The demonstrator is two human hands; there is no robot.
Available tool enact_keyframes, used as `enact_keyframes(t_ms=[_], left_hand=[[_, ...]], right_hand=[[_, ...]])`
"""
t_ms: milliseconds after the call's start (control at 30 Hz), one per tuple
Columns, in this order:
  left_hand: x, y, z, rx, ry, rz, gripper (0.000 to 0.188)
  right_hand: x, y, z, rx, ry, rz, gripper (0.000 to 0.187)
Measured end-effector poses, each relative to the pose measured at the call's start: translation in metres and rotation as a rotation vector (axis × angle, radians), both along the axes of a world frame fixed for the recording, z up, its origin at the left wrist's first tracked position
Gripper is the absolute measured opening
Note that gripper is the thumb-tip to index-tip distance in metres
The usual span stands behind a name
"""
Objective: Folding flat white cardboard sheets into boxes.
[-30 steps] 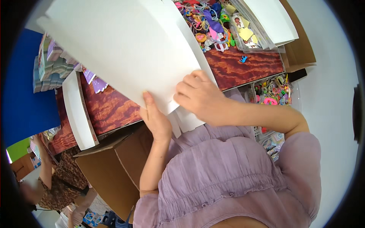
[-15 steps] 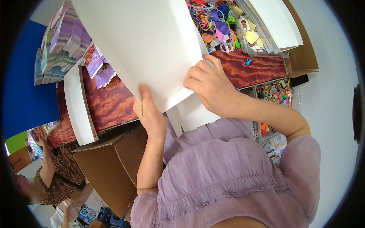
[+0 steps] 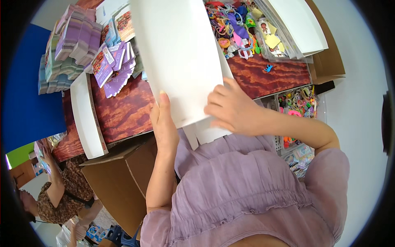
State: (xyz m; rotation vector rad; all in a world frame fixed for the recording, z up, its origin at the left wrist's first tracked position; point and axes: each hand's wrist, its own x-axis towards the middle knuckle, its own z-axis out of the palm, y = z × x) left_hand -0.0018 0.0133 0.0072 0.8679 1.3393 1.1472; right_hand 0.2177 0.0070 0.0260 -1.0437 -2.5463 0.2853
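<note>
1. Long white cardboard tray [image 3: 181, 61]: over the reddish wood-grain worktop [image 3: 127, 111], long axis running forward.
2. Left hand [image 3: 165, 127]: holds its near left edge, thumb uppermost.
3. Right hand [image 3: 235, 108]: fingers curled at its near right corner; cannot tell whether gripping.

The view comes from the person's head, through the left of two wide fisheye cameras worn side by side. It faces steeply down, close above the dress [image 3: 251, 189], which fills the lower middle. The left hand [image 3: 165, 127] and right hand [image 3: 236, 109] fall near the centre, within arm's reach. Beyond them lies the table [image 3: 119, 119], its front edge climbing aslant from left to right. The lens bends straight edges toward its dark, round border and catches another person [image 3: 53, 208], farther off, at lower left.
</note>
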Motion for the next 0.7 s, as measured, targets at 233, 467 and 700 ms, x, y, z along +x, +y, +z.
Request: enact_keyframes(t_ms=[233,467,700], left_hand=[[-0.083,0.032,0.038,-0.074,0.387,-0.517,0.038],[-0.116,0.091,0.088,0.107,0.447,-0.74,0.031],[-0.077,0.071,0.019,0.39,0.119,0.131,0.063]], right_hand=[[0.017,0.05,0.08,0.543,-0.045,-0.084,0.037],[0.048,0.111,0.094,-0.403,-0.324,-0.109,0.012],[0.089,0.097,0.023,-0.941,0.477,-0.532,0.024]])
